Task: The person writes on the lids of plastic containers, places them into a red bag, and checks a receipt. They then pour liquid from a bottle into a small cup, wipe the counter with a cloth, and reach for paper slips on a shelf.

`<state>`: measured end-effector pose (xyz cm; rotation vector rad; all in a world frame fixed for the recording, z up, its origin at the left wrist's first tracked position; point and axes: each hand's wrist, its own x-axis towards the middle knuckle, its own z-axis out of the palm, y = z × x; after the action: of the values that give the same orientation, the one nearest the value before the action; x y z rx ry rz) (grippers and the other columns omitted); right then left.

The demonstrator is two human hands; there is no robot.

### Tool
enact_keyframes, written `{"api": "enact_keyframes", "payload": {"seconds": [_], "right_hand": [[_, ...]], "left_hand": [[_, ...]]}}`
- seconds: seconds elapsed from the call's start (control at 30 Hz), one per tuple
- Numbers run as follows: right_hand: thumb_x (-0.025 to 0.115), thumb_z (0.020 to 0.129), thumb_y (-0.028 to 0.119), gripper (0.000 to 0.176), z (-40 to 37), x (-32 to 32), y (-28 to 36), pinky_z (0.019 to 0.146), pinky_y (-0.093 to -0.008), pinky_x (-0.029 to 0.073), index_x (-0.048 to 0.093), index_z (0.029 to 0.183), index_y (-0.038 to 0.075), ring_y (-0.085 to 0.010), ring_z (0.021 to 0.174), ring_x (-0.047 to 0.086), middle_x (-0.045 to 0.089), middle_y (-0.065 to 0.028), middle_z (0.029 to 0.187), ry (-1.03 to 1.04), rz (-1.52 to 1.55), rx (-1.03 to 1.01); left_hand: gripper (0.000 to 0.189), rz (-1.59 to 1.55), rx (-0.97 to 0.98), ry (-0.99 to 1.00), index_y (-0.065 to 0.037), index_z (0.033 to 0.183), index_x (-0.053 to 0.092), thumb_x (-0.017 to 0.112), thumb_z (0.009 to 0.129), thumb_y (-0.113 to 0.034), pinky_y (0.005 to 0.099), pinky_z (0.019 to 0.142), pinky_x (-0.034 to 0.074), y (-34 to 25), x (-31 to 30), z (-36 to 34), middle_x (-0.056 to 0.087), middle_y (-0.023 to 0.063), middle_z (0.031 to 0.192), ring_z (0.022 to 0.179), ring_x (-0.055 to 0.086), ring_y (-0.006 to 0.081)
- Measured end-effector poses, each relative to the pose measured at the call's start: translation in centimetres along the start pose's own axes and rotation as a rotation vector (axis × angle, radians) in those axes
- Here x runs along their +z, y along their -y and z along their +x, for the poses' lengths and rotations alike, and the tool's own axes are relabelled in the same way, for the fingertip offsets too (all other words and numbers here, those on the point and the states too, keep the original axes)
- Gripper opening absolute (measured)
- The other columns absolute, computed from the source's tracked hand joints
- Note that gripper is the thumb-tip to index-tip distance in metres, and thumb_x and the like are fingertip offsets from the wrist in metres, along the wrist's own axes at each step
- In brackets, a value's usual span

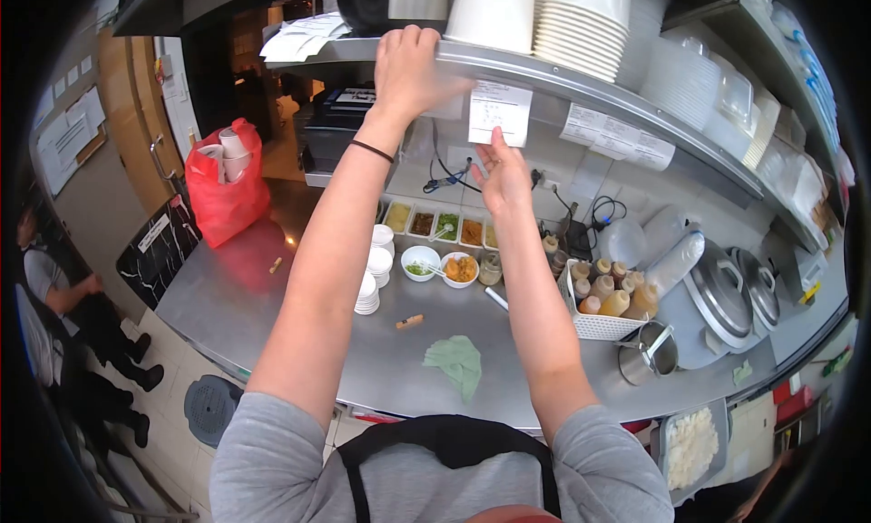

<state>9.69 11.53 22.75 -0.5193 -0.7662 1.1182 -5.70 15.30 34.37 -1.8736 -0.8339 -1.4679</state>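
Head view: from where I stand, both arms reach up toward the metal shelf (524,67). The left hand (408,77) is higher, fingers bent at the shelf's front edge, its thumb side blurred; whether it grips anything, I can't tell. Just below the shelf, the right hand (504,180) is loosely open, a fingertip against the printed slip (501,110) hanging at the shelf's edge.

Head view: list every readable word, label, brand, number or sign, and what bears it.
No text can be read.
Slip at the right hand: too small.
Slips along the shelf: too small.
Papers on the shelf: too small.
Wall papers: blurred.
Label on the black panel: blurred.
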Motion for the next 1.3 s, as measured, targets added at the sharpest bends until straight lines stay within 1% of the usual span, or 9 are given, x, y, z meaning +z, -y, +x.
{"api": "enact_keyframes", "payload": {"seconds": [0.13, 0.2, 0.3, 0.57, 0.73, 0.83, 0.93, 1.13, 1.3], "right_hand": [[0.060, 0.075, 0.053, 0.061, -0.9, -2.1, 1.7, 0.096, -0.0471, 0.021, 0.042, 0.121, 0.016, -0.0191, 0.120, 0.034, 0.045, -0.0034, 0.121, 0.074, -0.104, -0.082], [0.059, 0.081, 0.043, 0.052, -0.1, -3.2, 3.9, 0.097, -0.0465, 0.020, 0.043, 0.122, 0.015, -0.0196, 0.114, 0.040, 0.050, -0.0024, 0.116, -0.236, 0.111, -0.218], [0.063, 0.079, 0.036, 0.035, 0.5, -5.2, 5.4, 0.095, -0.0449, 0.019, 0.048, 0.105, 0.018, -0.0138, 0.105, 0.042, 0.052, 0.0022, 0.104, -0.260, 0.142, -0.327], [0.070, 0.074, 0.028, 0.024, -2.9, -3.7, 0.1, 0.089, -0.0432, 0.025, 0.049, 0.085, 0.023, -0.0107, 0.095, 0.046, 0.052, 0.0077, 0.090, -0.267, 0.167, 0.010], [0.071, 0.073, 0.027, 0.026, -0.6, -1.7, 2.5, 0.092, -0.0440, 0.022, 0.049, 0.087, 0.023, -0.0113, 0.100, 0.044, 0.053, 0.0055, 0.095, -0.243, 0.155, -0.078], [0.069, 0.073, 0.035, 0.045, 0.5, -2.6, 3.9, 0.099, -0.0472, 0.013, 0.046, 0.107, 0.017, -0.0199, 0.122, 0.029, 0.042, -0.0039, 0.124, -0.084, 0.062, -0.033], [0.068, 0.073, 0.040, 0.054, -0.2, -4.7, 6.2, 0.099, -0.0472, 0.012, 0.044, 0.115, 0.018, -0.0205, 0.123, 0.028, 0.042, -0.0042, 0.125, -0.111, 0.097, -0.062], [0.067, 0.075, 0.037, 0.033, -0.2, -9.6, 8.0, 0.092, -0.0441, 0.019, 0.048, 0.098, 0.021, -0.0121, 0.107, 0.040, 0.051, 0.0042, 0.105, -0.326, 0.050, -0.316], [0.067, 0.075, 0.025, 0.022, -3.3, -8.2, 3.7, 0.088, -0.0410, 0.023, 0.048, 0.085, 0.022, -0.0102, 0.093, 0.043, 0.052, 0.0073, 0.091, -0.316, 0.117, -0.072]], "left_hand": [[0.057, 0.007, -0.016, -0.011, -0.005, 0.090, 0.055, 0.075, 0.054, -0.045, 0.0359, 0.085, 0.035, -0.1, 0.1, 0.0, 0.050, 0.0076, 0.088, 0.091, 0.046, 0.0255], [0.057, 0.005, 0.018, -0.060, -0.005, 0.088, 0.055, 0.075, 0.054, -0.045, 0.0361, 0.084, 0.035, 0.1, 0.3, 0.0, 0.050, 0.0074, 0.087, 0.090, 0.046, 0.0256], [0.056, 0.008, 0.026, -0.054, -0.005, 0.087, 0.055, 0.075, 0.054, -0.045, 0.0360, 0.084, 0.035, 0.2, 0.3, -0.1, 0.050, 0.0071, 0.086, 0.090, 0.046, 0.0254], [0.057, 0.027, 0.028, -0.045, -0.005, 0.088, 0.056, 0.075, 0.054, -0.046, 0.0357, 0.084, 0.035, 0.2, 0.4, -0.2, 0.050, 0.0067, 0.086, 0.089, 0.047, 0.0247], [0.058, 0.030, 0.039, -0.051, -0.005, 0.091, 0.056, 0.075, 0.055, -0.047, 0.0351, 0.084, 0.036, 0.5, 0.5, -0.1, 0.051, 0.0066, 0.087, 0.089, 0.047, 0.0243], [0.058, 0.044, 0.051, -0.043, -0.005, 0.091, 0.056, 0.074, 0.056, -0.047, 0.0350, 0.083, 0.036, 0.7, 0.5, -0.2, 0.051, 0.0064, 0.087, 0.089, 0.047, 0.0242], [0.058, 0.036, 0.056, -0.064, -0.005, 0.091, 0.056, 0.074, 0.056, -0.047, 0.0351, 0.083, 0.036, 0.7, 0.5, -0.2, 0.051, 0.0062, 0.087, 0.089, 0.047, 0.0242], [0.057, 0.040, 0.062, -0.065, -0.005, 0.091, 0.056, 0.075, 0.056, -0.046, 0.0351, 0.083, 0.036, 0.7, 0.6, -0.2, 0.051, 0.0059, 0.085, 0.088, 0.047, 0.0243], [0.059, 0.034, 0.090, -0.073, -0.005, 0.092, 0.056, 0.074, 0.056, -0.048, 0.0354, 0.082, 0.037, 1.0, 0.7, -0.3, 0.051, 0.0058, 0.085, 0.087, 0.048, 0.0241]]}}
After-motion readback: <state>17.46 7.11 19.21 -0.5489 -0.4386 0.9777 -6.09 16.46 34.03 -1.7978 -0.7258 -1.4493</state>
